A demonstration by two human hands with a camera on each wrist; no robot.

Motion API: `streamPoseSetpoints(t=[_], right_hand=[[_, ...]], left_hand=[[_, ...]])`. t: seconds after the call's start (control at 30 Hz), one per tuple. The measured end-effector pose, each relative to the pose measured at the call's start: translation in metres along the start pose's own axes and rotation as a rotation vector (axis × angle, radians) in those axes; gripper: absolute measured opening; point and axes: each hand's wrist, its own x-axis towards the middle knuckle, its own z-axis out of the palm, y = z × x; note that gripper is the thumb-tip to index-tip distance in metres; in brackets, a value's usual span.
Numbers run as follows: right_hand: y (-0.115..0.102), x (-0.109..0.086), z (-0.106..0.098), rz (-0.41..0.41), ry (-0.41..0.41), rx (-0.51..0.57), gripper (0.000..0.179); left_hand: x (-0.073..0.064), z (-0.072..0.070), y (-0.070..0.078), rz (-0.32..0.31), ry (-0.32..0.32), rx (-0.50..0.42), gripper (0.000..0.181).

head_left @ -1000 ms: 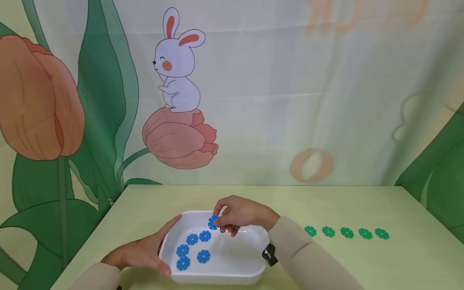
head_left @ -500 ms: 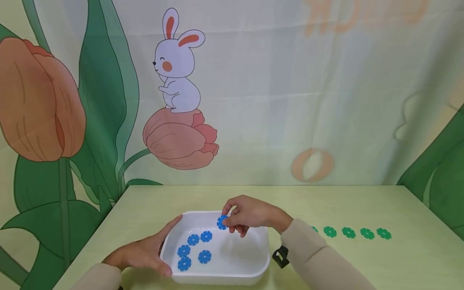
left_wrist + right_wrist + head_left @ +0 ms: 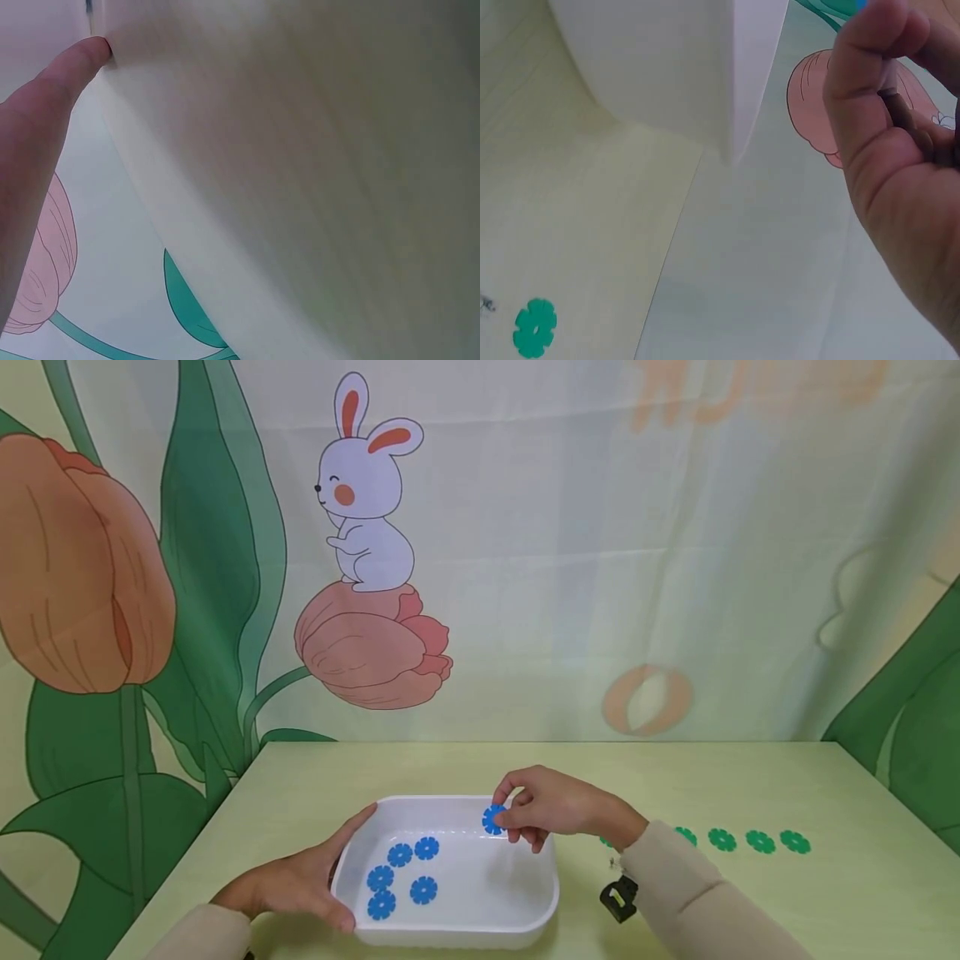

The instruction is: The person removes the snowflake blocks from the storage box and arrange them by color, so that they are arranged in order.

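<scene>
In the head view my left hand [image 3: 292, 881] holds the left end of a white tray [image 3: 450, 937], thumb at the near corner and a finger at the far one. Above the tray's far right part, my right hand [image 3: 551, 803] pinches a blue notched disc [image 3: 491, 821], a snowflake-type building piece, between thumb and index finger. Several more blue discs [image 3: 423, 897] lie on the tray floor toward its left. The left wrist view has one finger [image 3: 64, 79] against the tray's edge. Only a sliver of the held disc [image 3: 862, 3] shows in the right wrist view.
Several green notched discs [image 3: 722, 832] lie in a row on the pale table [image 3: 750, 918], right of the tray; my right wrist covers part of the row. A black wrist fitting [image 3: 618, 898] hangs by the right sleeve. A printed curtain [image 3: 525, 568] stands behind the table.
My right hand has carried the blue disc rightward over the tray, from its middle toward the right end. The right forearm now covers some green discs. My left hand and the tray stay nearly still.
</scene>
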Motion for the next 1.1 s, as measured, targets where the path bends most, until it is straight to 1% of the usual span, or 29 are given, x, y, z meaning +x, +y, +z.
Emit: streamPoseSetpoints(t=[0.2,0.43,0.73,0.9,1.1], right_hand=[[0.008,-0.012,-0.008,-0.012,0.012,0.026,0.022],[0.018,-0.025,-0.015,-0.033,0.019,0.018,0.021],[0.031,-0.043,-0.026,-0.020,0.044,0.023,0.019],[0.038,-0.055,-0.032,-0.021,0.051,0.044,0.019],[0.052,-0.065,-0.039,0.021,0.067,0.077,0.021]], left_hand=[[0.000,0.000,-0.001,0.000,0.002,0.019,0.131],[0.000,0.000,-0.001,0.002,0.002,0.022,0.131],[0.000,0.000,0.000,-0.011,0.009,0.037,0.132],[0.001,-0.001,0.000,-0.005,0.000,0.031,0.131],[0.000,-0.001,-0.002,-0.001,0.008,0.031,0.132]])
